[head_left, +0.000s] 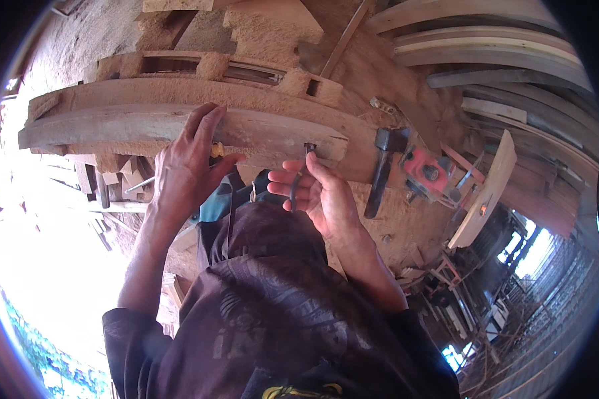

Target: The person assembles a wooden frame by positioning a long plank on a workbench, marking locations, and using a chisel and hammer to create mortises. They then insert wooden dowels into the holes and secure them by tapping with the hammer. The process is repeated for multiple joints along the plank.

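A long wooden beam (pixel 266 131) lies crosswise in front of me. My left hand (pixel 190 149) bends over it, fingertips at its far edge and thumb stretched to the right on the near side. A small yellow-and-black object (pixel 216 151) shows between that thumb and the fingers; the palm hides most of it. Near the beam's right end, my right hand (pixel 321 193) is turned palm up. Its thumb presses a thin, dark, curved tool (pixel 297 186) against the loosely bent fingers. The tool's small dark end touches the beam.
A black hammer (pixel 379 176) lies right of my right hand, beside a red power tool (pixel 429 173) with a black knob. A pale board (pixel 486 193) stands tilted beyond them. Slotted timber (pixel 213 66) covered in sawdust lies behind the beam; stacked planks (pixel 486 40) fill the far right.
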Motion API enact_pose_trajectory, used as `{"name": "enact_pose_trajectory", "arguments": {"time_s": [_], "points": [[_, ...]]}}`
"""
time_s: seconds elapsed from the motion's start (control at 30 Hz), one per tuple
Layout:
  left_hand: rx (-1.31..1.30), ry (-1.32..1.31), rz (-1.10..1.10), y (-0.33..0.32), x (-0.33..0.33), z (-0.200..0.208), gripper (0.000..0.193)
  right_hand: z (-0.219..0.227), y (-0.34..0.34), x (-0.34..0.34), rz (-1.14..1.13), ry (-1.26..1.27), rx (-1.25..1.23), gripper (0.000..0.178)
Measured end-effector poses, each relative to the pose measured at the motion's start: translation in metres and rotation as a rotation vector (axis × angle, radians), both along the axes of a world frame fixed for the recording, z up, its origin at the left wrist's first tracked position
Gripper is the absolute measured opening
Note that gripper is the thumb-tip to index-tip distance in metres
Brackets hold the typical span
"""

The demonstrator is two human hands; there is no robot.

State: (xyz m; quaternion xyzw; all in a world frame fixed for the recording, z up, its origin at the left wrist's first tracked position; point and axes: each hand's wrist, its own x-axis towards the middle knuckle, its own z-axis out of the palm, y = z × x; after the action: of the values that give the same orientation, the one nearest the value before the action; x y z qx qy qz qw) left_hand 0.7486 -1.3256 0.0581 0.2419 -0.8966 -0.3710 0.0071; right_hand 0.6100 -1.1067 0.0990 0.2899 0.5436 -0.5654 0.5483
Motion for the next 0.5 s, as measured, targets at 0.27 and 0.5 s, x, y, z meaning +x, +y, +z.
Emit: {"name": "enact_pose_trajectory", "arguments": {"time_s": [0.27, 0.5], "points": [[-0.003, -0.021, -0.017, -0.006, -0.005, -0.011, 0.069, -0.026, -0.002, 0.029, -0.111, 0.197, -0.004, 0.048], [-0.017, -0.027, -0.055, -0.009, -0.007, -0.010, 0.069, -0.042, 0.000, 0.043, -0.107, 0.403, -0.006, 0.053]]}}
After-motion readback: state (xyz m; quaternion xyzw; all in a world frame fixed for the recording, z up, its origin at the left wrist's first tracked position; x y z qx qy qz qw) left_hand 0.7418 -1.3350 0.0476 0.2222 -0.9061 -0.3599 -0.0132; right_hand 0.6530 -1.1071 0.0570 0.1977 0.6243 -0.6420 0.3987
